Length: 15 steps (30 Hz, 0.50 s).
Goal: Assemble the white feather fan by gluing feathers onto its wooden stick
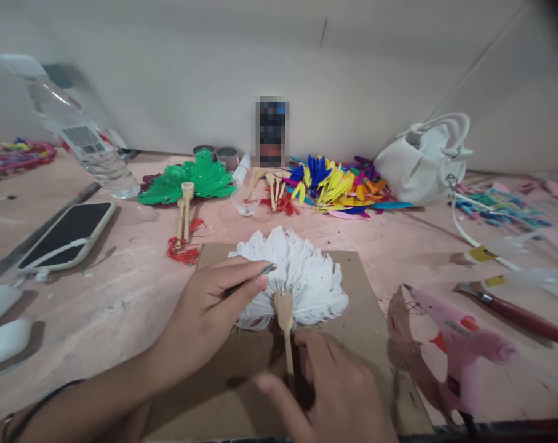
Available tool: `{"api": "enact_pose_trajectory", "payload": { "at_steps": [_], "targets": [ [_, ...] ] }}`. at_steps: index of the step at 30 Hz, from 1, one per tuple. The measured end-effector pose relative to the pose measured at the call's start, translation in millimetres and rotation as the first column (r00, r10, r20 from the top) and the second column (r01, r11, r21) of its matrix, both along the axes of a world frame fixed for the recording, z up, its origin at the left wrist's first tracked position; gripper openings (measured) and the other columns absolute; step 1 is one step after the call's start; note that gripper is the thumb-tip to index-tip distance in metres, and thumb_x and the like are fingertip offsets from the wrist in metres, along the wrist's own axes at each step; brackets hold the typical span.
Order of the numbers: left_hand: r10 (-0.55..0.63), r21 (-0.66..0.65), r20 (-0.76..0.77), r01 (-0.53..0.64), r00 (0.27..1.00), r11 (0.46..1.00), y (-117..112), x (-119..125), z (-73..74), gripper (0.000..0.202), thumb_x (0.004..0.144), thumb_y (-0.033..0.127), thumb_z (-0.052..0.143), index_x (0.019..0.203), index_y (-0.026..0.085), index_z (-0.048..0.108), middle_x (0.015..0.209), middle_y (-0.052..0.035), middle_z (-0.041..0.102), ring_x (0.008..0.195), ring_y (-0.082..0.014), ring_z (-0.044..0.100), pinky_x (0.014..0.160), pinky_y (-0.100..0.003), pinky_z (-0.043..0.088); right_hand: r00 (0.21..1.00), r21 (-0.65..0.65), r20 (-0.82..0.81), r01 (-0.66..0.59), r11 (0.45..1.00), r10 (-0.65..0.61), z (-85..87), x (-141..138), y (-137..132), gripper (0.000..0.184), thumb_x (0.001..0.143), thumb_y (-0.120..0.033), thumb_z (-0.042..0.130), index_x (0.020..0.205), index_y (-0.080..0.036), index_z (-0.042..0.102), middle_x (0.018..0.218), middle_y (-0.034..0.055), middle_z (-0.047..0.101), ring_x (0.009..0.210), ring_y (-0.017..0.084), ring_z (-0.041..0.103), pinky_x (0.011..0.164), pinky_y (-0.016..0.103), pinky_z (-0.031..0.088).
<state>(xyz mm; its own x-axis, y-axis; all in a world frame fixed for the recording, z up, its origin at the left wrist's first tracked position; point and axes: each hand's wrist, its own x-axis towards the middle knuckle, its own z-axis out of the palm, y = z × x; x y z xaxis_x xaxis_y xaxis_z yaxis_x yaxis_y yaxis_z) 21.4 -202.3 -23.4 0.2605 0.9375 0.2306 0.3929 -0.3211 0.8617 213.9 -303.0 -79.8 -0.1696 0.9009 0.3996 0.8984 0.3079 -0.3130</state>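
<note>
A white feather fan (313, 277) with a wooden handle (285, 317) lies on a sheet of brown cardboard (352, 264). My left hand (214, 301) is closed in a pinch over the fan's left side, holding a slim dark tool (270, 269) with a shiny tip; its kind is mostly hidden by the fingers. Lower down, my right hand (336, 387) is open around the handle, the thumb on the left of it and the other fingers on the right. That thumb is blurred, and contact with the handle is unclear.
A pink glue gun (463, 344) and a red-handled tool (518, 314) lie right. Behind are a green feather fan (191, 178), wooden handles (184, 212), a small clear cup (246, 202), coloured feathers (334, 184) and a white handbag (417, 163). Left are a phone (69, 234) and water bottle (82, 132).
</note>
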Motion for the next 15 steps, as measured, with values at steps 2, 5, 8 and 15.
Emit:
{"api": "enact_pose_trajectory", "payload": {
  "at_steps": [2,5,8,15],
  "targets": [
    [0.007,0.046,-0.029,-0.006,1.000,0.999,-2,-1,4.4,0.020,0.097,0.028,0.067,0.110,0.029,0.082,0.109,0.0014,0.081,0.094,-0.0156,0.074,0.073,-0.019,0.056,0.994,-0.013,0.099,0.042,0.999,-0.041,-2.3,-10,8,0.020,0.105,-0.040,0.046,0.094,-0.024,0.050,0.065,-0.0010,0.060,0.048,0.022,0.064,0.042,0.033,0.037],
    [0.052,0.135,-0.053,-0.045,0.997,0.990,-7,-3,11.3,0.021,0.097,0.026,0.068,0.112,0.030,0.082,0.107,0.0030,0.082,0.087,-0.0133,0.074,0.067,-0.017,0.054,0.993,-0.029,0.119,-0.007,1.000,0.010,-2.0,-7,10,0.012,0.099,-0.016,0.043,0.096,-0.023,0.052,0.064,-0.0021,0.061,0.045,0.020,0.063,0.041,0.032,0.034],
    [0.121,0.247,-0.080,-0.098,0.989,0.964,-13,-7,16.8,0.028,0.095,0.026,0.072,0.121,0.035,0.077,0.100,0.0069,0.082,0.078,-0.0097,0.073,0.066,-0.016,0.054,0.998,0.044,-0.059,0.012,0.999,-0.009,2.5,2,10,0.017,0.100,-0.016,0.040,0.103,-0.020,0.056,0.069,-0.0010,0.066,0.052,0.017,0.066,0.044,0.028,0.040],
    [0.029,0.495,-0.168,0.058,0.985,0.867,-24,-14,32.5,0.018,0.097,0.016,0.066,0.108,0.026,0.076,0.094,0.0060,0.081,0.080,-0.0079,0.074,0.073,-0.014,0.056,0.563,-0.221,-0.813,-0.064,0.973,-0.148,-12.1,-4,2,0.031,0.103,-0.042,0.057,0.126,-0.021,0.059,0.085,0.0036,0.071,0.073,0.015,0.070,0.060,0.019,0.053]
  ]
}}
